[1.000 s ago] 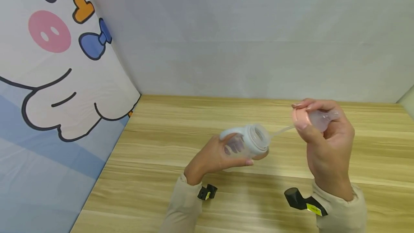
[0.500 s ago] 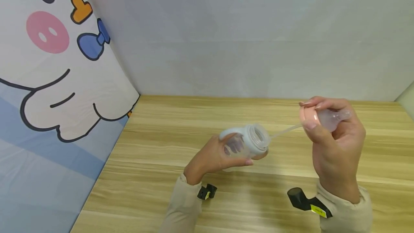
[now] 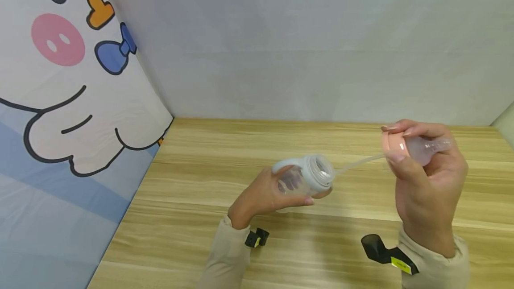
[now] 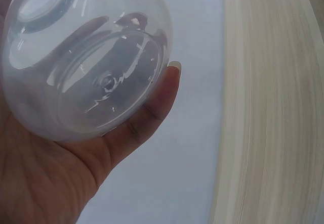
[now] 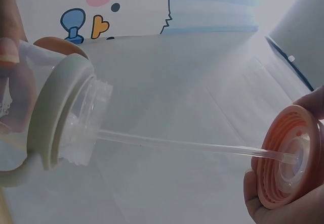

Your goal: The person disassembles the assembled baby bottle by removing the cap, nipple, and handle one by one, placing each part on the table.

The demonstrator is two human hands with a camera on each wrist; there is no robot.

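Bottle (image 3: 307, 183), open-mouthed and tilted, has the desk (image 3: 225, 146) beneath it in the head view; the left hand (image 3: 268, 195) curls its fingers round it. Right of the bottle, the right hand (image 3: 434, 184) pinches a pink cap (image 3: 395, 144) with a teat (image 3: 419, 150). The left wrist view shows the bottle's clear base. In the right wrist view, a straw (image 5: 202, 146) runs from the cap to the bottle's mouth.

A broad tabletop (image 3: 225, 150) is shown in pale yellow-brown wood grain, its streaks laid from side to side. It is crossed by thin, straight seams. Its far edge is seen as a level line; its left edge is slanted. A soft shadow (image 3: 333, 240) is cast on its near middle part.
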